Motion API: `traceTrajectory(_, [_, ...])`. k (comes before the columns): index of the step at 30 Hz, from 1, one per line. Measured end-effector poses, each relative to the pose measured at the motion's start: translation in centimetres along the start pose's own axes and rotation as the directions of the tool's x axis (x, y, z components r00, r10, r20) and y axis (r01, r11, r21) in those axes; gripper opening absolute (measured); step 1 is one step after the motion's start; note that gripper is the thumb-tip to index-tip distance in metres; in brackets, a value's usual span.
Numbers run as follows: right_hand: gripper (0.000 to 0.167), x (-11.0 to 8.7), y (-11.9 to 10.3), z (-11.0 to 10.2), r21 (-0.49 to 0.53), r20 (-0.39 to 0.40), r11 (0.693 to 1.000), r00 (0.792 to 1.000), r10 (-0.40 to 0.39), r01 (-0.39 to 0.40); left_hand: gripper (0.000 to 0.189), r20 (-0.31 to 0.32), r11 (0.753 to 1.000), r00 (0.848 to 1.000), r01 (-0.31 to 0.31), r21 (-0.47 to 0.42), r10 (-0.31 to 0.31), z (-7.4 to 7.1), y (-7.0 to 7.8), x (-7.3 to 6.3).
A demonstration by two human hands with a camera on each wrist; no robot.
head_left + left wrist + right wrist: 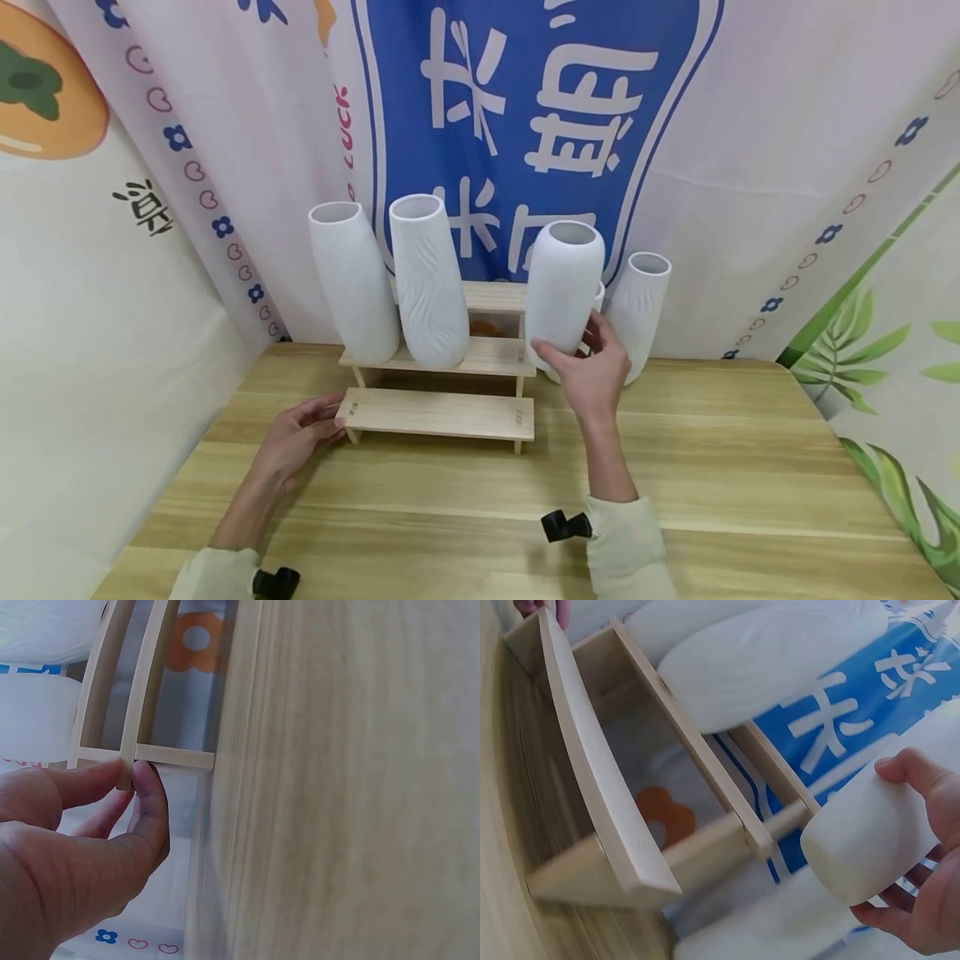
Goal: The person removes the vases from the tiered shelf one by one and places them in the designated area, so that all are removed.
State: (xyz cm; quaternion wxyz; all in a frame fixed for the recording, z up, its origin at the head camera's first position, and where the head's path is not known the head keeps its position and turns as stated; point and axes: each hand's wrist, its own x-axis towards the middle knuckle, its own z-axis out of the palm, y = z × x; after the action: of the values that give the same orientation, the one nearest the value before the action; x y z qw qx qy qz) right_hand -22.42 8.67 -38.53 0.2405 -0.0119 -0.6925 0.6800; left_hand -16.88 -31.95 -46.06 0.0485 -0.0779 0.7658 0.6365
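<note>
On the counter (pixel 750 467), before a printed cloth (pixel 750 167), a tiered wooden stand (pixel 438 412) is noted, its middle shelf occupied by a plain tapered vase (pixel 356 287) and a wave-patterned vase (pixel 431 292). At right, a ribbed vase (pixel 641 308) is partly obscured by the right hand (pixel 595 375), in which a smooth white vase (pixel 564 283) is grasped upright beside the stand. The lowest shelf's left end is pinched by the left hand (pixel 300 429); finger and thumb contact is shown by the left wrist view. In the right wrist view, the held vase's base is seen clear of the counter.
</note>
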Motion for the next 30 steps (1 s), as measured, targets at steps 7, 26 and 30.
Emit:
traceTrajectory(7, [0.077, 0.7, -0.1, -3.0, -0.076, -0.033, 0.997, 0.999, 0.011, -0.013, 0.058, -0.005, 1.000, 1.000, 0.008, -0.007, -0.008, 0.1, -0.1, -0.2])
traceTrajectory(26, [0.074, 2.4, -0.1, -8.5, -0.191, -0.170, 0.979, 0.985, 0.035, -0.068, 0.057, -0.008, 1.000, 1.000, -0.004, 0.012, 0.004, 0.0, 0.4, -0.2])
traceTrajectory(30, [0.074, 2.7, 0.2, -9.5, -0.199, -0.186, 0.977, 0.982, 0.039, -0.076, 0.057, -0.015, 1.000, 1.000, 0.000, 0.013, 0.000, 0.0, 0.3, -0.2])
